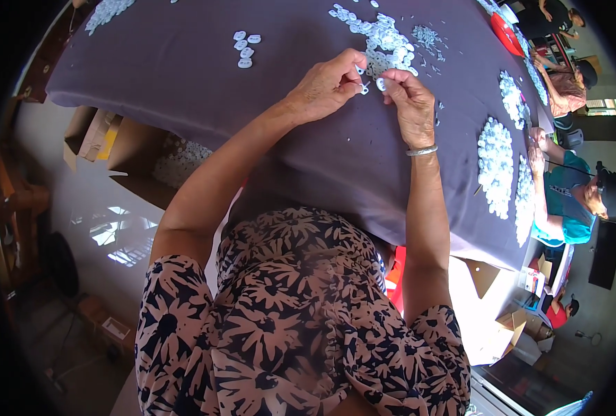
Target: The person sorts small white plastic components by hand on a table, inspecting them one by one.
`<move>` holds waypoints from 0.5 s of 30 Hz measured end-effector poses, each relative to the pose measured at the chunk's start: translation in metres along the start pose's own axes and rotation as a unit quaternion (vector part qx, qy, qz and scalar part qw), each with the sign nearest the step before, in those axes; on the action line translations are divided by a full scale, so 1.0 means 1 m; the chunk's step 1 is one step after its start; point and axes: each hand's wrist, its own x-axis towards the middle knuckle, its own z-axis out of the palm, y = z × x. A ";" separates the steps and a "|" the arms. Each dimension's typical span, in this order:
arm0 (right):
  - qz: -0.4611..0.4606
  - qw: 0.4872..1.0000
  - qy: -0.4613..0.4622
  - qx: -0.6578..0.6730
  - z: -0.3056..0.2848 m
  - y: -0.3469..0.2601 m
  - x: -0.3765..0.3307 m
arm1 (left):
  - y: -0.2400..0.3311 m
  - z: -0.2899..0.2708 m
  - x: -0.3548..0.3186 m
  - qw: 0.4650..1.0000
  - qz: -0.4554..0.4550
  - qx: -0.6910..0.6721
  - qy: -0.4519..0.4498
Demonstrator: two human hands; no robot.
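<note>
My left hand (324,86) is closed in a pinch on a small white plastic piece (365,89) that shows at the fingertips. Another white bit peeks out by its index finger. Close by on the right, my right hand (413,109) pinches a round white plastic disc (381,84) between thumb and fingers. The two pieces are near each other but appear apart. Just beyond both hands lies a loose heap of white plastic pieces (389,38) on the dark tablecloth (294,31). Beside it are scattered small thin pins (427,37).
Several white oval pieces (245,52) sit left of my hands. More white heaps (495,163) lie along the right side, near a person in a teal shirt (568,194). Farther back is a red bowl (505,35). An open cardboard box (138,156) stands below the table's left edge.
</note>
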 end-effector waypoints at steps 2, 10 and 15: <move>0.004 1.000 -0.001 0.014 0.001 0.000 -0.001 | -0.002 0.002 -0.001 1.000 0.001 0.009 -0.003; -0.039 0.991 0.023 -0.129 0.000 0.011 0.002 | -0.016 0.004 0.001 0.997 0.026 0.052 0.049; 0.057 0.989 -0.109 -0.087 -0.017 -0.011 -0.004 | -0.020 0.001 0.004 0.995 0.016 0.035 0.089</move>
